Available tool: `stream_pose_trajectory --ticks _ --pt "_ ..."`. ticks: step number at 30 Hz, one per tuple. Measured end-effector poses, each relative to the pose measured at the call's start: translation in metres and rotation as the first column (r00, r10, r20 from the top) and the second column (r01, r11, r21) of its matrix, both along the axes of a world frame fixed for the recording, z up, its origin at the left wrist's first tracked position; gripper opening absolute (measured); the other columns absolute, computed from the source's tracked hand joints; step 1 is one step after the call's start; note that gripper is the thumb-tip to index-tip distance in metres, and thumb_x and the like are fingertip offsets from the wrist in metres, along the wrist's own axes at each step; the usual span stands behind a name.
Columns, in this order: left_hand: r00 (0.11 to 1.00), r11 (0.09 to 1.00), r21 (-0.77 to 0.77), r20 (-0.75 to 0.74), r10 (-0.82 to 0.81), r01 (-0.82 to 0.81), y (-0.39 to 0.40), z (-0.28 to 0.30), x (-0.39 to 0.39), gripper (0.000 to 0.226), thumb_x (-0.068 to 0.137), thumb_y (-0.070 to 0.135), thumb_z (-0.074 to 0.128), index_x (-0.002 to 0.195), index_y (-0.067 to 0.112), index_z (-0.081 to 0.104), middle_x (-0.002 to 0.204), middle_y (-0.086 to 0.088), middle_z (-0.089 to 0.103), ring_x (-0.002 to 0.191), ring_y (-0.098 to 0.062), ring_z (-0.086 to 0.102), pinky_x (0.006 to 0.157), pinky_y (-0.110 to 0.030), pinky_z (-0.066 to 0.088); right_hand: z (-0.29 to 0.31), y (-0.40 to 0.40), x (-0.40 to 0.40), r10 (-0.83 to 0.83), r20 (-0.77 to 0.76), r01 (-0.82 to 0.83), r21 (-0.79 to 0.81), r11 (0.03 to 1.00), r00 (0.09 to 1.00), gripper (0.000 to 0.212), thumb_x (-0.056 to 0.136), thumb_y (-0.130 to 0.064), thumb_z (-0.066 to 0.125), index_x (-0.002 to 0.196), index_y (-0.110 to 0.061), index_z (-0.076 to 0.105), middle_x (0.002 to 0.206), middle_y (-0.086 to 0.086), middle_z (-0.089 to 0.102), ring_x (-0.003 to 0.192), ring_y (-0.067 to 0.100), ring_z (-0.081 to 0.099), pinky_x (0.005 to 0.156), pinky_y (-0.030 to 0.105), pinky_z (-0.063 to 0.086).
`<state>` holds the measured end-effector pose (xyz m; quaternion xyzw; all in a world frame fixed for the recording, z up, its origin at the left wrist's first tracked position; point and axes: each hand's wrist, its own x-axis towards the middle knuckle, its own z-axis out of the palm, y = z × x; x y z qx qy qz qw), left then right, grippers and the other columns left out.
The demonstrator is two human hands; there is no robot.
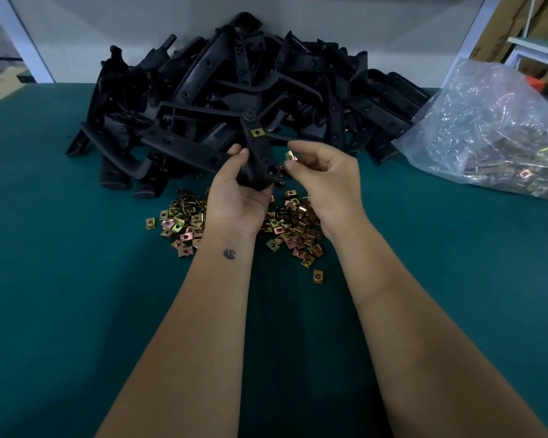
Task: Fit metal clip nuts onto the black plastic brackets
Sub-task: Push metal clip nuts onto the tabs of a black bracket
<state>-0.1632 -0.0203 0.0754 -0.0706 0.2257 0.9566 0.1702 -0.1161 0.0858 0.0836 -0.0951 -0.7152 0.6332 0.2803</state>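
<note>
My left hand [238, 191] grips a black plastic bracket [260, 153] by its lower end, holding it upright above the table. One brass clip nut [257, 132] sits fitted near the bracket's upper end. My right hand [325, 172] pinches a loose clip nut [291, 157] between thumb and forefinger, just right of the bracket and a little apart from it. Beneath both hands lies a scatter of loose clip nuts [184, 222] on the green mat.
A big heap of black brackets [234, 80] fills the back of the green table [60, 279]. A clear plastic bag of clip nuts [494, 131] lies at the right. White shelf posts and cardboard boxes stand behind.
</note>
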Motion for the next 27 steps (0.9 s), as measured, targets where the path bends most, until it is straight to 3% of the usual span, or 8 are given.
stream_pose_trajectory --ticks 5,8,12,16,18,21,24,27 --pt "1.0 0.999 -0.042 -0.029 0.001 -0.003 0.001 0.002 0.002 0.018 0.095 0.0 0.058 0.108 0.012 0.057 0.103 -0.013 0.071 0.092 -0.024 0.069 0.067 -0.033 0.061 0.001 0.001 0.002 0.007 -0.037 -0.008 -0.045 0.999 0.999 0.022 0.08 -0.002 0.077 0.095 -0.018 0.073 0.076 -0.005 0.065 0.071 0.0 0.06 0.07 0.013 0.049" --pt "0.988 0.962 -0.237 -0.113 0.108 -0.132 0.005 0.003 0.003 0.055 0.091 -0.006 0.061 0.138 0.016 0.043 0.121 -0.011 0.065 0.1 -0.022 0.068 0.077 -0.04 0.061 0.002 0.002 0.003 0.016 -0.067 -0.018 -0.038 0.999 0.998 0.023 0.082 -0.004 0.076 0.093 -0.024 0.073 0.076 -0.005 0.065 0.074 0.002 0.061 0.073 0.015 0.051" --pt "0.908 0.74 -0.575 -0.403 0.115 -0.349 0.005 -0.002 0.007 0.103 0.087 -0.007 0.066 0.153 0.043 0.003 0.122 -0.001 0.058 0.105 -0.002 0.063 0.091 -0.033 0.057 0.002 0.002 0.003 0.025 -0.073 -0.025 0.003 1.0 0.997 0.027 0.083 -0.003 0.074 0.093 -0.028 0.073 0.078 -0.003 0.066 0.075 0.005 0.062 0.077 0.018 0.053" --pt "0.775 0.505 -0.673 -0.632 -0.01 -0.541 0.007 -0.006 0.01 0.112 0.084 -0.009 0.066 0.155 0.044 -0.002 0.153 0.005 0.035 0.137 -0.001 0.039 0.11 -0.025 0.041 0.002 0.002 0.001 -0.013 -0.047 0.015 0.057 0.998 0.999 0.029 0.081 -0.005 0.076 0.095 -0.03 0.069 0.076 -0.006 0.068 0.075 0.006 0.065 0.076 0.02 0.055" --pt "0.719 0.435 -0.666 -0.693 -0.059 -0.606 0.01 -0.009 0.01 0.115 0.083 -0.008 0.069 0.155 0.044 -0.004 0.15 0.015 0.024 0.134 0.011 0.024 0.099 0.001 0.031 0.001 0.002 0.0 -0.031 -0.048 0.034 0.072 0.997 0.998 0.027 0.079 -0.006 0.078 0.09 -0.028 0.068 0.076 -0.009 0.068 0.074 0.0 0.064 0.071 0.016 0.052" --pt "0.696 0.39 -0.697 -0.697 -0.172 -0.601 0.01 -0.014 0.007 0.1 0.086 -0.007 0.065 0.155 0.046 0.016 0.143 0.023 0.029 0.119 0.028 0.028 0.083 0.009 0.029 0.0 0.002 0.0 -0.053 -0.059 0.059 0.094 0.994 0.997 0.022 0.077 -0.005 0.08 0.08 -0.025 0.069 0.076 -0.01 0.069 0.071 -0.002 0.063 0.068 0.013 0.049" --pt "0.761 0.318 -0.797 -0.594 -0.26 -0.514 0.01 -0.008 0.007 0.046 0.092 -0.003 0.053 0.124 0.029 0.067 0.135 0.003 0.057 0.123 -0.007 0.053 0.106 -0.023 0.043 -0.001 0.004 0.0 -0.041 -0.068 0.048 0.106 0.993 0.997 0.023 0.076 -0.003 0.08 0.074 -0.024 0.069 0.073 -0.009 0.07 0.071 0.001 0.065 0.068 0.015 0.051" --pt "0.864 0.51 -0.788 -0.479 -0.155 -0.345 0.01 -0.002 0.011 0.047 0.09 -0.002 0.047 0.077 0.033 0.076 0.105 -0.004 0.072 0.103 -0.018 0.066 0.093 -0.035 0.054 -0.002 0.004 0.001 -0.025 -0.075 0.033 0.108 0.994 0.997 0.024 0.076 -0.001 0.08 0.072 -0.022 0.068 0.071 -0.009 0.069 0.071 0.002 0.066 0.069 0.016 0.052"
